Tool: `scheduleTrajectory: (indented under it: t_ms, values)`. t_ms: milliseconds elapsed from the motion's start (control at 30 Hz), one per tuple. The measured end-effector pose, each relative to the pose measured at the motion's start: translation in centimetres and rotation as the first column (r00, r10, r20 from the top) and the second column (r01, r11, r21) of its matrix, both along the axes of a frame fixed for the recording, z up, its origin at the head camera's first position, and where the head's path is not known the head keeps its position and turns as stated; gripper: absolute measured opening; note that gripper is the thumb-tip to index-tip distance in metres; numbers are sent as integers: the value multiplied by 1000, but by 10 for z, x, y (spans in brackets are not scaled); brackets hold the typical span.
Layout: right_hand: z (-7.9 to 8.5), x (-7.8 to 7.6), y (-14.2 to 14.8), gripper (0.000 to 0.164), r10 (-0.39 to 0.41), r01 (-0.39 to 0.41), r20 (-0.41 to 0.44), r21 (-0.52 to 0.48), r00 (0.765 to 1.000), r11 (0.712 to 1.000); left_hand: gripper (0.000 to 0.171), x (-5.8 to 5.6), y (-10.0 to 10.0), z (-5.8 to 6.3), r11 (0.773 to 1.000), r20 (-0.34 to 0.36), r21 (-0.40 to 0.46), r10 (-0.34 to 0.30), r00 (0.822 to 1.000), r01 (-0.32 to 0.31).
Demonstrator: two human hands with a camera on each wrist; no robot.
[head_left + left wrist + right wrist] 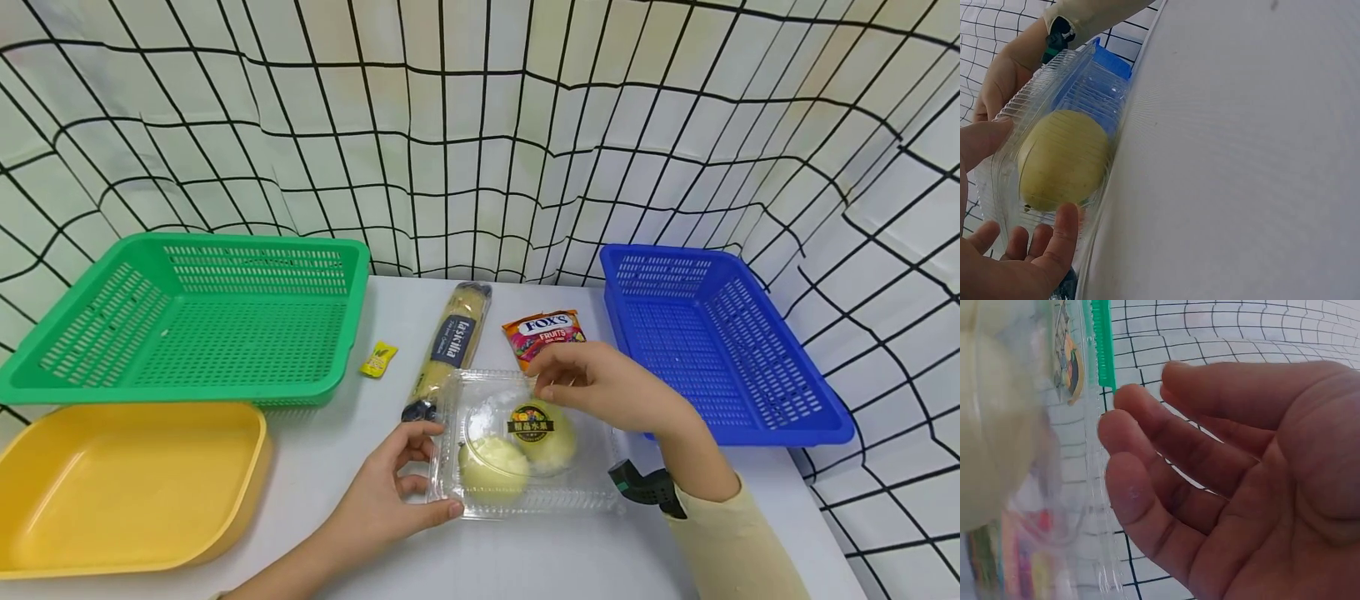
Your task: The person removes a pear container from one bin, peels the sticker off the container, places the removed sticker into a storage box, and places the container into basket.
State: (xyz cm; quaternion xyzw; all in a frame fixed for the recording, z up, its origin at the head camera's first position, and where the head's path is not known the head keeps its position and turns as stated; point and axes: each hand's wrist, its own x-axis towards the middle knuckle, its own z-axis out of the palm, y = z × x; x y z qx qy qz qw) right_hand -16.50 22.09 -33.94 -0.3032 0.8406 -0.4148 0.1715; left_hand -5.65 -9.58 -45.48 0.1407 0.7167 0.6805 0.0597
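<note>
While the left hand point(390, 483) grips the clear container point(585, 471), thumb and fingers spread, probably to steady it over the table point(525, 560), I'm watching the right hand point(607, 387): loosely bent fingers by the lid point(487, 408), pinching nothing.

Clear ribbed plastic box point(480, 398) | lid down over two pale yellow-green fruits point(495, 471) | round dark-and-gold label point(531, 423) tops the lid, lettering upright in head view | nearer fruit sits at the box's 8 o'clock, its mate at 2 o'clock from it | box lies near 5 o'clock of head-view centre
</note>
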Motion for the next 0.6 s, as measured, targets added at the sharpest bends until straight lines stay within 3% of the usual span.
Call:
scheduleTrajectory:
  t_ms: [200,600]
  values:
    - [-7,-1,-6,22,56,-56,-18,12,998,998,81,0,0,0,1000,-15,7,-7,1000,7]
    - [-19,-2,-17,28,52,-51,-46,34,998,998,81,0,1,-2,1000,-11,21,-16,1000,16]
